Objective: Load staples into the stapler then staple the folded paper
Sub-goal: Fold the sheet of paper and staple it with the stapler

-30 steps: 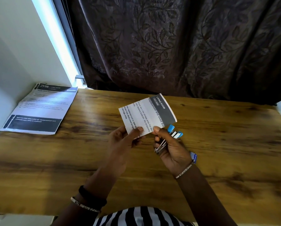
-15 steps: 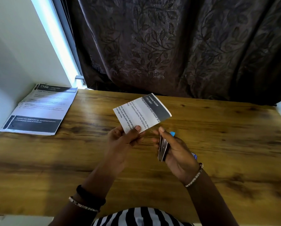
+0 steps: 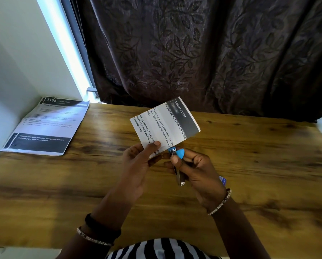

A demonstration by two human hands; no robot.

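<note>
My left hand [image 3: 139, 165] pinches the lower left corner of a folded printed paper [image 3: 165, 126] and holds it up above the wooden table [image 3: 249, 165]. My right hand [image 3: 197, 171] grips a small stapler [image 3: 177, 161] with a blue top and a metal body. The stapler's nose sits at the paper's lower edge, just right of my left thumb. Whether the paper lies inside the stapler's jaws I cannot tell. A small blue item [image 3: 222, 180] peeks out from behind my right wrist.
A stack of printed sheets [image 3: 48, 126] lies at the table's far left corner against the white wall. A dark leaf-patterned curtain [image 3: 193, 53] hangs behind the table's far edge.
My right hand has turned the stapler and raised its nose up to the paper's lower edge. The paper has tilted slightly in my left hand.
</note>
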